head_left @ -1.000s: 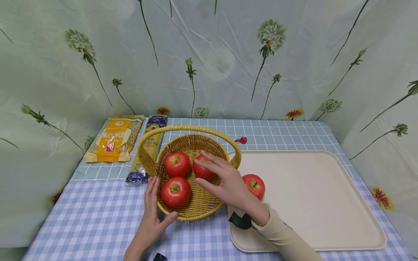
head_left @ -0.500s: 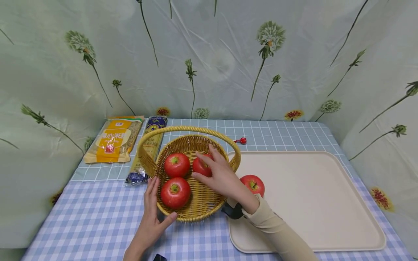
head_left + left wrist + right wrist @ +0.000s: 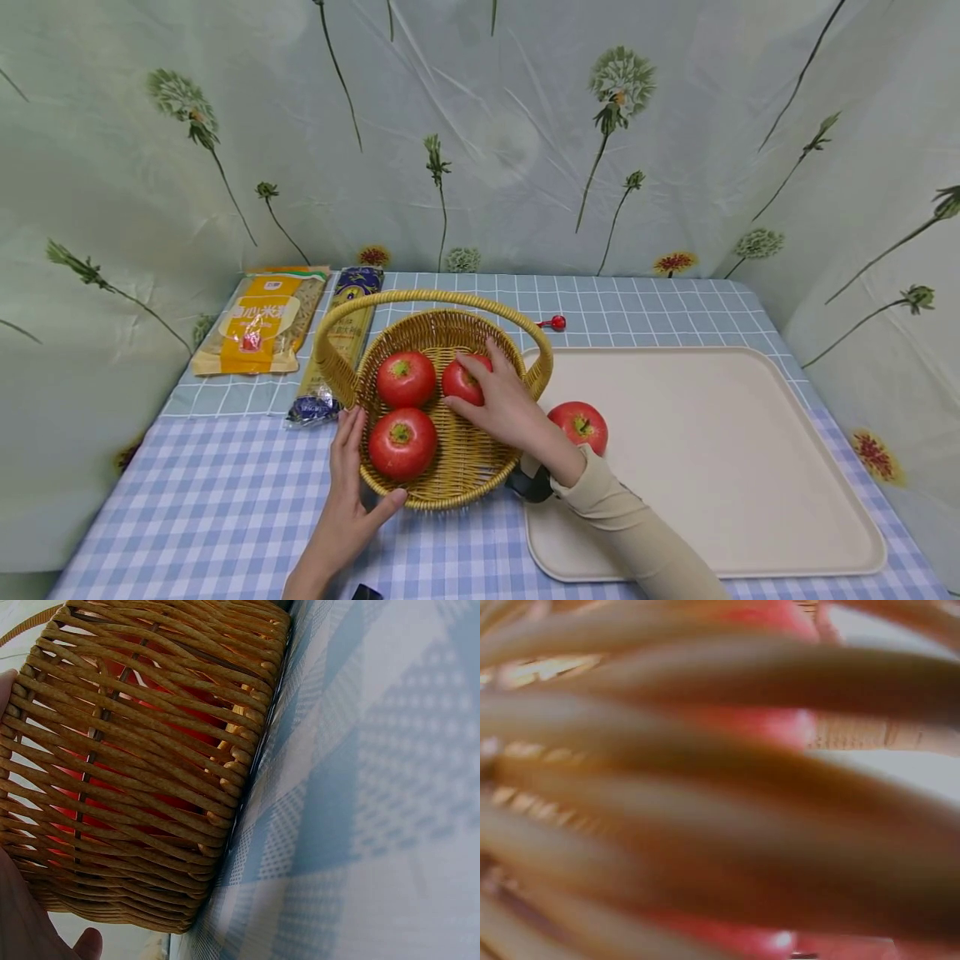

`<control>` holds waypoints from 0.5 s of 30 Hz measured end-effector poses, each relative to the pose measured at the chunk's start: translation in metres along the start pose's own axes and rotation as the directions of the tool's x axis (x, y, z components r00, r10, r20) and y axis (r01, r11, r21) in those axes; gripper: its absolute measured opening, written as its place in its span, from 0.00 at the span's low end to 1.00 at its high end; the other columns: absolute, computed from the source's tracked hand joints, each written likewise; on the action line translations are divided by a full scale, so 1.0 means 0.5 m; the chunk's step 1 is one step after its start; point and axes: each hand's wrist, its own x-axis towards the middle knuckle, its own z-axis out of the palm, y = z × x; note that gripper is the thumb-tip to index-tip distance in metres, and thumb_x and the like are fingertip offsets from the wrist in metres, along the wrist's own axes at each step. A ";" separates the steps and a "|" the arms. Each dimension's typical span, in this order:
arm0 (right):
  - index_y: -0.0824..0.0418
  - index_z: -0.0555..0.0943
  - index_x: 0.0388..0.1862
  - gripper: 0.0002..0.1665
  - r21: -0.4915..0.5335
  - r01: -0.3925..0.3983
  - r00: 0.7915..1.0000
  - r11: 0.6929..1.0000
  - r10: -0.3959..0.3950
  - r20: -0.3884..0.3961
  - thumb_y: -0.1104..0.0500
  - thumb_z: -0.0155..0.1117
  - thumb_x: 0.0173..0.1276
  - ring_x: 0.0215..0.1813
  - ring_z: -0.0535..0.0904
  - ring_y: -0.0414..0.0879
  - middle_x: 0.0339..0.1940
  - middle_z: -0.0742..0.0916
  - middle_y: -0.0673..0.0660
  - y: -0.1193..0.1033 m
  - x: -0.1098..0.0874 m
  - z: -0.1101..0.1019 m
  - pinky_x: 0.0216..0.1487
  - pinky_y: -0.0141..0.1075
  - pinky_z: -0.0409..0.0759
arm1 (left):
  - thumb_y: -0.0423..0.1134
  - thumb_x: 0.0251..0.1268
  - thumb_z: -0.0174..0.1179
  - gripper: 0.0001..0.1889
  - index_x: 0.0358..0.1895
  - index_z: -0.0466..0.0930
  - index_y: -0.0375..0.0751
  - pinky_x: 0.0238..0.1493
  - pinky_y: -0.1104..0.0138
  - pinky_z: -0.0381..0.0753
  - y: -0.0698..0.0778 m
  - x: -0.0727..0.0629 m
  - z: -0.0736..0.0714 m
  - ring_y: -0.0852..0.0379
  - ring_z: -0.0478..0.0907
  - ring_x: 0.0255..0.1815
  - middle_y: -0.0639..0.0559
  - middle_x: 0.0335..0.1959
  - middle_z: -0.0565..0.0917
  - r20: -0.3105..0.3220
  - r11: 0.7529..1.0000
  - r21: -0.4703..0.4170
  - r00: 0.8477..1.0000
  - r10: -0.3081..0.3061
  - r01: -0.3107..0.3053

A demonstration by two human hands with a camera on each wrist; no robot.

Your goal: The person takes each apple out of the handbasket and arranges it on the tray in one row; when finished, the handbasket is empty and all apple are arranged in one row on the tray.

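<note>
Three apples sat in the basket, a fourth apple on the tray, so maybe partway tbh. Right hand had fingers curled round the rightmost basket apple, half hiding it, so that one wasn't finished; left hand rested straight-fingered against the basket. Blurry wicker swamped the right wrist view.

Glossy apples, rough wicker basket

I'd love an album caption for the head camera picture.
Left hand on a wicker basket, right hand gripping one of three red apples inside, a fourth on the tray.
</note>
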 end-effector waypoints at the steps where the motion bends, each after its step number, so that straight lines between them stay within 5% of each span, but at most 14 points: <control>1: 0.55 0.69 0.68 0.37 0.004 0.001 1.000 1.000 -0.001 -0.005 0.43 0.64 0.64 0.71 0.54 0.65 0.74 0.54 0.70 0.002 0.001 0.003 0.60 0.59 0.65 | 0.38 0.49 0.69 0.55 0.77 0.40 0.47 0.57 0.28 0.44 0.000 0.000 0.000 0.41 0.26 0.74 0.54 0.76 0.38 -0.003 1.000 0.001 1.000 -0.005 0.005; 15: 0.53 0.67 0.67 0.33 0.033 0.010 1.000 0.999 -0.010 -0.009 0.50 0.65 0.65 0.68 0.58 0.68 0.69 0.59 0.76 0.014 0.009 0.019 0.56 0.61 0.68 | 0.37 0.51 0.68 0.54 0.77 0.39 0.47 0.58 0.29 0.42 -0.001 0.002 -0.002 0.40 0.26 0.74 0.53 0.76 0.37 0.010 1.000 -0.002 1.000 0.010 -0.010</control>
